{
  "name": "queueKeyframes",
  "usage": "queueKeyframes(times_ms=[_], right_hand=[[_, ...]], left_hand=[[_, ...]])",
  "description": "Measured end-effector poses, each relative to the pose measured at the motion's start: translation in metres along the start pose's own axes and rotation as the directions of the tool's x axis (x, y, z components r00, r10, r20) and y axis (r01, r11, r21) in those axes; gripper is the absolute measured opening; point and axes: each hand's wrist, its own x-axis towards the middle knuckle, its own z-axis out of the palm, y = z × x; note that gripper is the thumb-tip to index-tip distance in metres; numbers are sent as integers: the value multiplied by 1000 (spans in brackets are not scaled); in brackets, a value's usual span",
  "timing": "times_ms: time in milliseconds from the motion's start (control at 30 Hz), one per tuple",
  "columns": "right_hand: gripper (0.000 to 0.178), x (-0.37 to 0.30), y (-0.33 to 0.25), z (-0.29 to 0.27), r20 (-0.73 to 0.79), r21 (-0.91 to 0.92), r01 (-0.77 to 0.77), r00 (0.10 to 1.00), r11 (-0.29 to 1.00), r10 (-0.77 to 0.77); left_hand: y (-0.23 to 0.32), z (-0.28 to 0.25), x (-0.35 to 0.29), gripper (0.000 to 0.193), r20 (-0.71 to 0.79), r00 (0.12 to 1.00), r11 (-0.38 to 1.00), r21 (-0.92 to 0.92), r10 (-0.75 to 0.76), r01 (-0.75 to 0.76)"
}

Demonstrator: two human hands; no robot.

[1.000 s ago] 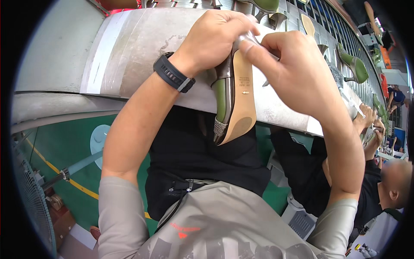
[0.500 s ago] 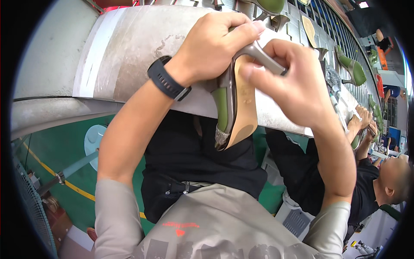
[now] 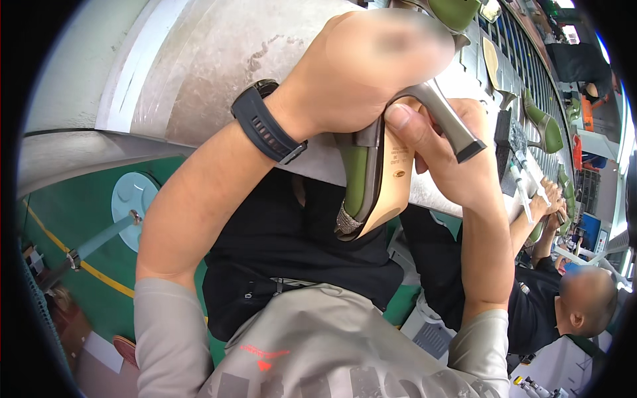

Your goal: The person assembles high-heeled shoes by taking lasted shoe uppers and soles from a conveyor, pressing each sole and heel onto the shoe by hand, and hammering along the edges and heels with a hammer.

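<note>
Seen from above, a person holds a green and dark brown high-heeled shoe just off the centre, toward 2 o'clock. The shoe is in the air, its outline crossing the near edge of a pale, scuffed bench that curves across the upper part of the view. The toe, banded with glitter, points to 7 o'clock over the person's dark trousers. The tan sole faces up and to the right, and the slim grey-brown heel juts toward 4 o'clock.

The left hand, at 1 o'clock, grasps the back of the shoe; its fingers are blurred. A black watch circles that wrist. The right hand, at 2 o'clock, lays its thumb on the sole beside the heel's base. Its other fingers curl, partly hidden by the heel, so how firmly they grip cannot be told.

Another green shoe sits at the top edge, at 1 o'clock, and one more green heeled shoe lies near 2 o'clock. A co-worker in black is at 4 o'clock. A round light-blue stool stands at 9 o'clock on the green floor.
</note>
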Motion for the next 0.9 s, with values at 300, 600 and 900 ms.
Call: queueKeyframes(times_ms=[300,600,900], right_hand=[[47,-7,17,-4,-88,-136,46,994,990,-58],[49,-13,12,-7,-19,-131,-17,1000,991,15],[44,-15,22,-2,-86,-51,-33,996,998,29]], left_hand=[[-15,-2,9,34,33,999,999,27,-19,18],[2,-5,6,35,49,999,996,92,11,-16],[-8,2,7,36,-10,997,992,102,78,-77]])
